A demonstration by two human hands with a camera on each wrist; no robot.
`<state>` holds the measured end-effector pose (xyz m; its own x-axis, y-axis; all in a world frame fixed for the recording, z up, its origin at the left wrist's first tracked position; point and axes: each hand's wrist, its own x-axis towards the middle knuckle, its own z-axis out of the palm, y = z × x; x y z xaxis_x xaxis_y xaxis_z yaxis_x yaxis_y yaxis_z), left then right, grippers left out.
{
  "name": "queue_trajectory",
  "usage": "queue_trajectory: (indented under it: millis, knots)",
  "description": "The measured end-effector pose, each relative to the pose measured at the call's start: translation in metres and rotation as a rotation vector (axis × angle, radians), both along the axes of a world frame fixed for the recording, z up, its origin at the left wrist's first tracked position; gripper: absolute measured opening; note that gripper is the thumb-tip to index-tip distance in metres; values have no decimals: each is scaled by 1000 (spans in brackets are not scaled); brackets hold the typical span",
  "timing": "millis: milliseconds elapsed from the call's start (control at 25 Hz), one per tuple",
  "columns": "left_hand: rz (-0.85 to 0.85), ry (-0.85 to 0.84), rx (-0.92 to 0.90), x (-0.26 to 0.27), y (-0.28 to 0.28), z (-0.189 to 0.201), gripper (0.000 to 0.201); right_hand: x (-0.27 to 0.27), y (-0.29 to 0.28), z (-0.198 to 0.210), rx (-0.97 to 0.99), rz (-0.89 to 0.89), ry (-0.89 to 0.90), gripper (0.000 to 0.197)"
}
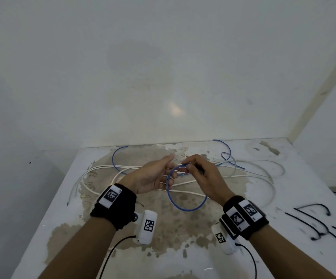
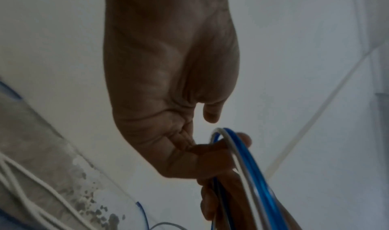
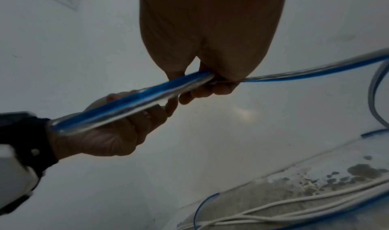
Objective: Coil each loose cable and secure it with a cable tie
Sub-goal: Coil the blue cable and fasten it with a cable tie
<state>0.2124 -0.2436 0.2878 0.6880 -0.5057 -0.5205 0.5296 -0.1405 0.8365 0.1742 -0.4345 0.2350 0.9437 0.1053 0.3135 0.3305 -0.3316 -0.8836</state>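
Note:
A blue cable bent into a loop (image 1: 185, 207) hangs above the table between both hands. My left hand (image 1: 170, 170), palm up, has its fingers curled round the loop's left side; the left wrist view shows the blue cable (image 2: 238, 150) with a pale strand beside it crossing the fingers. My right hand (image 1: 189, 167) pinches the loop's top, and in its wrist view the blue cable (image 3: 134, 99) runs from that pinch across the left hand (image 3: 118, 133). The cable's tail trails off to the right. Several black cable ties (image 1: 314, 224) lie at the right.
Loose white cables (image 1: 102, 167) sprawl across the worn, stained table (image 1: 183, 238) under the hands. Another blue cable (image 1: 114, 158) curves at the back left, and pale cables (image 1: 263, 164) loop at the back right. A wall rises right behind the table.

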Motion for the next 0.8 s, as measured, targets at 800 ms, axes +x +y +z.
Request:
queue_trajectory:
  millis: [800]
  knots:
    - [-141,-117,-113,-14,-30,15,23,-19,-39,34,12,47,-27,16]
